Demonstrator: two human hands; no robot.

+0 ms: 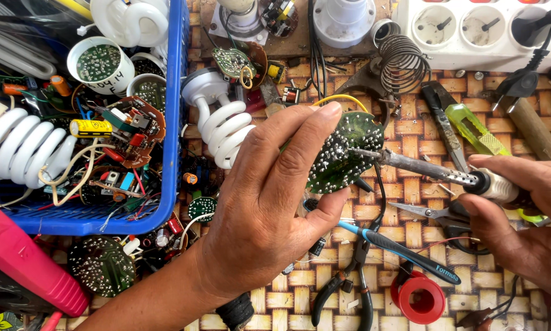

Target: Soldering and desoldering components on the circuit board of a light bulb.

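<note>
The left hand covers the near half of a round green circuit board, so only the solder-dotted far part shows; fingers and thumb are closed on its edge, holding it tilted above the bench. What hangs under the board is hidden behind the palm. The right hand is cut off by the frame's right edge; its fingers wrap the pale handle of a soldering iron, whose dark tip touches the board's solder side. A yellow wire arcs just behind the board.

Below the hands lie blue-handled pliers, with small scissors partly under the right hand, and a red spool nearer the lower edge. A white spiral lamp lies just left of the board. Farther left, a blue basket holds lamp tubes and loose boards, its contents too tangled to sort out. At the top, a wire coil stand sits by a white power strip.
</note>
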